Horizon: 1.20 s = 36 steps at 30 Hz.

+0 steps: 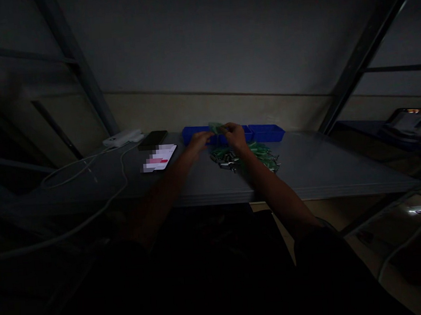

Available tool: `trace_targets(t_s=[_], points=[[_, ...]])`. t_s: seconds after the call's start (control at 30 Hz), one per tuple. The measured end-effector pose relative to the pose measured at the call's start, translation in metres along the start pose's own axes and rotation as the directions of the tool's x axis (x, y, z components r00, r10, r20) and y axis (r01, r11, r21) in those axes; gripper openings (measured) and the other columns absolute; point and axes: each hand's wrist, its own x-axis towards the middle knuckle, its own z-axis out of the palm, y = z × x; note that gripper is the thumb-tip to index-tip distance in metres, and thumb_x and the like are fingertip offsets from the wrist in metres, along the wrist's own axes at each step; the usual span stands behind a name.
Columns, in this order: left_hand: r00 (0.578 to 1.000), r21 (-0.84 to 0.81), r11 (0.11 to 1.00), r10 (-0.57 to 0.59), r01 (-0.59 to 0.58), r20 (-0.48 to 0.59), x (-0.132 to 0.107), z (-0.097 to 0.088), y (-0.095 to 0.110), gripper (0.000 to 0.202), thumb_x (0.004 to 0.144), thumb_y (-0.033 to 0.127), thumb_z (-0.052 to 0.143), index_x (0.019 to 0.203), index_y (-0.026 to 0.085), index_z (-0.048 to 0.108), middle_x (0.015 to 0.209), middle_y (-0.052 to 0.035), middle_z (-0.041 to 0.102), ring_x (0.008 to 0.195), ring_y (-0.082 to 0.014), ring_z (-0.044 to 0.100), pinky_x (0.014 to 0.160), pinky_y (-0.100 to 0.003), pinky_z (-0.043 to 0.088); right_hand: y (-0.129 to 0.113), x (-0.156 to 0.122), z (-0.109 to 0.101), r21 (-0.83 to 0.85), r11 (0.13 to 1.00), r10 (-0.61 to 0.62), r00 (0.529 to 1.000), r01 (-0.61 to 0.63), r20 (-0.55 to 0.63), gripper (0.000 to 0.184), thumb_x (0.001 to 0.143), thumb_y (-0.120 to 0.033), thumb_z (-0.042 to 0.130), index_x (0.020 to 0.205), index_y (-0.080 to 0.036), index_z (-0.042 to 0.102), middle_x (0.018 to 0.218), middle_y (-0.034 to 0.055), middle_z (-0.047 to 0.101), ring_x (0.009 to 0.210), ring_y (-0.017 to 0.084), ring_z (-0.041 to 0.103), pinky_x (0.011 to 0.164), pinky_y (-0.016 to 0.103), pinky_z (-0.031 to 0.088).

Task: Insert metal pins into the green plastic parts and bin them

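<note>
Over the grey table (201,183), a green piece (214,127) is pinched by the right hand (235,134), protruding leftward; the left hand's (199,141) closure cannot be told.

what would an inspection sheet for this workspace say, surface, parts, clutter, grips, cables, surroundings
surface: grey table, dimly lit
parts: pile of green and metallic pieces on the table; three blue bins in a row behind it; bin contents hard to make out
clutter: lit phone, dark flat object and white device, all left of the bins
grips: right grip appears to hold a green piece; left grip close by, contact unclear
cables: white cable over the table's front edge, at left
surroundings: metal frame, wall behind; much in shadow
</note>
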Motion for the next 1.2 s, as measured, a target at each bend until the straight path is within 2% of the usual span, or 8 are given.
trace_targets(t_s=[0.1, 0.17, 0.33, 0.5, 0.6, 0.8, 1.03, 1.2], points=[[0.992, -0.086, 0.989, -0.123, 0.123, 0.005, 0.003, -0.003, 0.001, 0.043, 0.082, 0.055, 0.049, 0.078, 0.017, 0.068, 0.086, -0.0101, 0.070, 0.081, -0.0210, 0.063, 0.069, -0.031, 0.046, -0.007, -0.006, 0.001, -0.090, 0.993, -0.074, 0.995, 0.080, 0.064, 0.021, 0.075, -0.022, 0.055, 0.086, -0.013, 0.070, 0.070, 0.0012, 0.065, 0.066, 0.014, 0.056, 0.070, 0.025, 0.043], [0.985, -0.131, 0.976, -0.174, 0.173, 0.006, 0.005, -0.004, 0.000, 0.050, 0.083, 0.061, 0.044, 0.076, 0.016, 0.066, 0.078, -0.0104, 0.069, 0.072, -0.0196, 0.062, 0.063, -0.030, 0.045, -0.010, -0.011, 0.002, -0.122, 0.986, -0.096, 0.989, 0.110, 0.111, 0.024, 0.073, -0.015, 0.053, 0.089, -0.013, 0.070, 0.078, 0.0036, 0.069, 0.073, 0.015, 0.060, 0.074, 0.026, 0.045], [0.981, -0.177, 0.966, -0.195, 0.189, -0.017, 0.006, -0.002, -0.001, 0.024, 0.083, 0.038, 0.055, 0.076, 0.017, 0.063, 0.071, -0.0039, 0.065, 0.055, -0.0109, 0.055, 0.052, -0.023, 0.039, -0.012, -0.015, 0.002, -0.102, 0.988, -0.097, 0.978, 0.117, 0.184, 0.033, 0.070, -0.011, 0.049, 0.096, -0.013, 0.071, 0.093, 0.0066, 0.072, 0.086, 0.019, 0.065, 0.082, 0.029, 0.048], [0.996, -0.203, 0.976, -0.083, 0.077, -0.024, 0.001, 0.001, 0.000, 0.005, 0.078, 0.018, 0.058, 0.076, 0.016, 0.062, 0.069, 0.0001, 0.060, 0.051, -0.0063, 0.051, 0.047, -0.018, 0.035, -0.010, -0.013, 0.000, -0.016, 0.998, -0.058, 0.977, 0.063, 0.204, 0.031, 0.073, -0.013, 0.049, 0.094, -0.014, 0.072, 0.099, 0.0062, 0.072, 0.095, 0.018, 0.065, 0.087, 0.027, 0.046], [0.999, -0.190, 0.982, -0.019, 0.013, -0.030, 0.000, 0.001, -0.002, 0.005, 0.078, 0.020, 0.061, 0.082, 0.018, 0.062, 0.070, 0.0009, 0.059, 0.053, -0.0067, 0.051, 0.048, -0.017, 0.036, -0.011, -0.013, 0.000, -0.014, 1.000, 0.001, 0.977, 0.002, 0.214, 0.025, 0.079, -0.025, 0.052, 0.088, -0.013, 0.072, 0.090, 0.0046, 0.071, 0.092, 0.018, 0.064, 0.083, 0.026, 0.046], [0.992, -0.153, 0.981, 0.120, -0.123, -0.031, -0.001, 0.001, -0.001, 0.021, 0.073, 0.017, 0.064, 0.093, 0.021, 0.062, 0.089, -0.0011, 0.065, 0.074, -0.0111, 0.059, 0.058, -0.019, 0.043, -0.012, -0.013, -0.001, -0.027, 0.990, 0.138, 0.980, -0.135, 0.142, 0.055, 0.082, -0.060, 0.045, 0.071, -0.011, 0.069, 0.063, 0.0041, 0.061, 0.074, 0.018, 0.060, 0.075, 0.028, 0.044], [0.979, -0.025, 0.979, 0.201, -0.201, -0.001, -0.007, 0.002, 0.001, 0.018, 0.068, 0.011, 0.060, 0.083, 0.019, 0.066, 0.099, -0.0025, 0.066, 0.088, -0.0155, 0.060, 0.071, -0.025, 0.047, 0.002, -0.005, 0.004, 0.147, 0.960, 0.224, 0.967, -0.240, 0.119, 0.036, 0.078, -0.046, 0.054, 0.067, -0.013, 0.064, 0.051, -0.0037, 0.048, 0.051, 0.010, 0.044, 0.057, 0.023, 0.038], [0.986, -0.070, 0.987, 0.140, -0.146, -0.092, -0.007, 0.005, -0.001, 0.039, 0.074, 0.014, 0.059, 0.112, 0.023, 0.057, 0.109, -0.0055, 0.063, 0.085, -0.0142, 0.062, 0.065, -0.022, 0.047, 0.001, -0.006, 0.001, 0.069, 0.990, 0.122, 0.992, -0.120, -0.017, 0.026, 0.078, -0.034, 0.053, 0.064, -0.014, 0.061, 0.052, -0.0044, 0.046, 0.053, 0.010, 0.043, 0.056, 0.022, 0.035]])
